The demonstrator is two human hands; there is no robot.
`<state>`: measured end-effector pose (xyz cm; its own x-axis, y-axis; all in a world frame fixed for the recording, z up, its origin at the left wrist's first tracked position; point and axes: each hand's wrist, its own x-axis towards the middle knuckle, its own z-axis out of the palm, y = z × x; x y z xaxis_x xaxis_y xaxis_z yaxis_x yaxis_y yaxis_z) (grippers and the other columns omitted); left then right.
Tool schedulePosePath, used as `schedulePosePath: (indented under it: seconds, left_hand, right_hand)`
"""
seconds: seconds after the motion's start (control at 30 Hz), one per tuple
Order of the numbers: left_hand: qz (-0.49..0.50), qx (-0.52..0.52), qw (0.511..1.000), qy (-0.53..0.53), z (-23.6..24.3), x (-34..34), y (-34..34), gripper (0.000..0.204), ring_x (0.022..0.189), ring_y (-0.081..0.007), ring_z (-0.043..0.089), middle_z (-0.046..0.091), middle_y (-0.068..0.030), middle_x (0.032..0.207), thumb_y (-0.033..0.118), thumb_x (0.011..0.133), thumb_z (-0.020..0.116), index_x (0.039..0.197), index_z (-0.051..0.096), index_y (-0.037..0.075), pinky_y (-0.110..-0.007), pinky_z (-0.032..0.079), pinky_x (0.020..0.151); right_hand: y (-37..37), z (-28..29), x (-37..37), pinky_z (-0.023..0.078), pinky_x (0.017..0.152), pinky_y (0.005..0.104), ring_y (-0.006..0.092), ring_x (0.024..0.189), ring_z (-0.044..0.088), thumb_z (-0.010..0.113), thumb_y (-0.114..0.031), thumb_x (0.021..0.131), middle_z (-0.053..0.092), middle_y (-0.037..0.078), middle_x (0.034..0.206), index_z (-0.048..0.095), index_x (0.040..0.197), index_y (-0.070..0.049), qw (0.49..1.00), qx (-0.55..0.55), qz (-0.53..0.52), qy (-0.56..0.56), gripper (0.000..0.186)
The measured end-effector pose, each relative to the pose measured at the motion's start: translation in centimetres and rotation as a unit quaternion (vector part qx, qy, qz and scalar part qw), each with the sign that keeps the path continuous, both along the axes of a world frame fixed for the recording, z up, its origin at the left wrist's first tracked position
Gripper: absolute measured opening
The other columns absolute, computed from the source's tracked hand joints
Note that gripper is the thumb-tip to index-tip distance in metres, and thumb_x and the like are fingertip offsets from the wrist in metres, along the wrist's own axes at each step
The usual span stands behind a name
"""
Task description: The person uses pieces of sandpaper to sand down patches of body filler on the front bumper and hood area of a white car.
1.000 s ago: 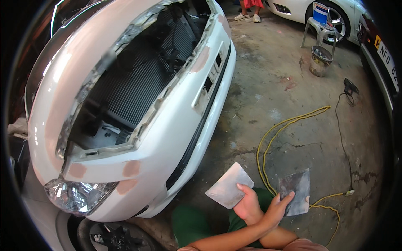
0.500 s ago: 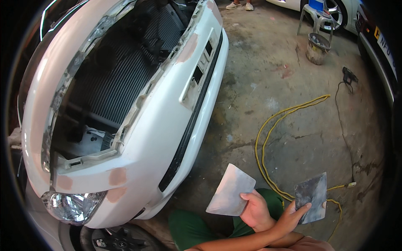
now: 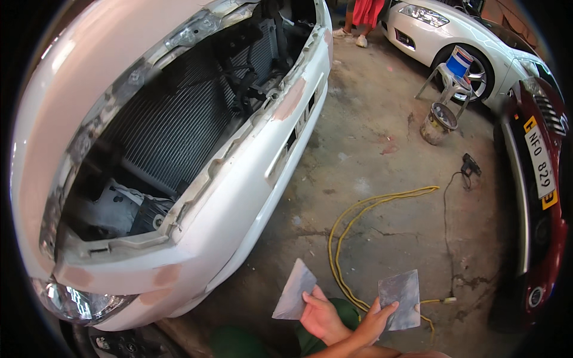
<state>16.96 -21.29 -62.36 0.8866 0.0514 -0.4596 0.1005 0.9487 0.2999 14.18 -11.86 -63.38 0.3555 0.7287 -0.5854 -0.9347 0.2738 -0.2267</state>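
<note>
My forearms cross at the lower edge, the left one on top. My left hand [image 3: 377,317] is on the right side of the picture, closed on a thin grey rectangular plate [image 3: 402,289] with a smeared surface. To its left, my right hand [image 3: 324,316] has its thumb and fingers closed on a second thin plate [image 3: 293,291], paler and tilted. The plates are apart from each other and from the car. The white car bumper [image 3: 221,221], with pinkish-brown filler patches [image 3: 166,275], stands to my left.
A yellow cord [image 3: 332,244] loops over the concrete floor before me. Further right lie a dark corded power tool [image 3: 471,164], a dirty bucket [image 3: 439,123] and a stool [image 3: 449,83] with a blue-and-white can [image 3: 459,61]. A red car [image 3: 540,238] flanks the right; another person's legs [image 3: 361,21] show behind.
The view has tilted up, showing more of both cars at the far right. Both plates sit lower and further left in the picture. The paler plate has turned and looks narrower.
</note>
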Motion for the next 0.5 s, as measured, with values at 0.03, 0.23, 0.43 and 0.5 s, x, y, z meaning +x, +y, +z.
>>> schedulePosePath:
  seconds: [0.03,0.23,0.43,0.5]
  left_hand:
    - [-0.016,-0.031,0.999,0.015,2.0,0.0,1.1,0.041,0.112,-0.0131,0.057,0.06,-0.0051,0.128,0.019,0.103,0.06,0.138,0.047,0.003,-0.03,0.047,0.099]
    - [-0.051,0.053,0.997,-0.02,4.8,-0.5,2.4,0.048,0.11,-0.0123,0.058,0.059,-0.0045,0.128,0.024,0.102,0.062,0.14,0.045,0.001,-0.028,0.048,0.096]
    - [0.106,0.106,0.983,0.106,10.8,-3.5,4.7,0.048,0.122,-0.0161,0.053,0.058,-0.0065,0.133,0.025,0.103,0.06,0.14,0.045,-0.003,-0.03,0.039,0.108]
    - [0.115,0.151,0.975,0.115,16.3,-4.8,5.6,0.047,0.125,-0.0164,0.051,0.057,-0.007,0.135,0.024,0.104,0.059,0.14,0.046,-0.002,-0.031,0.036,0.11]
  right_hand:
    - [0.0,0.4,0.1,0.038,0.113,0.047,0.0238,0.133,0.052,0.052,-0.005,0.1,0.057,0.004,0.14,0.045,0.143,-0.008,1.0,-0.018,0.016,0.011,0.043]
    - [-1.0,0.5,-1.1,0.05,0.1,0.0446,0.0228,0.113,0.064,0.054,-0.006,0.098,0.066,0.005,0.125,0.056,0.13,-0.009,0.997,-0.036,0.031,0.062,0.033]
    - [-3.2,1.1,-3.6,0.052,0.088,0.0468,0.022,0.102,0.065,0.055,-0.015,0.096,0.068,0.005,0.11,0.058,0.128,-0.014,0.985,-0.161,0.065,0.0,0.032]
    - [-4.8,3.2,-4.0,0.052,0.089,0.0465,0.0222,0.104,0.064,0.058,-0.019,0.095,0.067,0.006,0.112,0.059,0.128,-0.013,0.981,-0.174,0.082,-0.013,0.033]
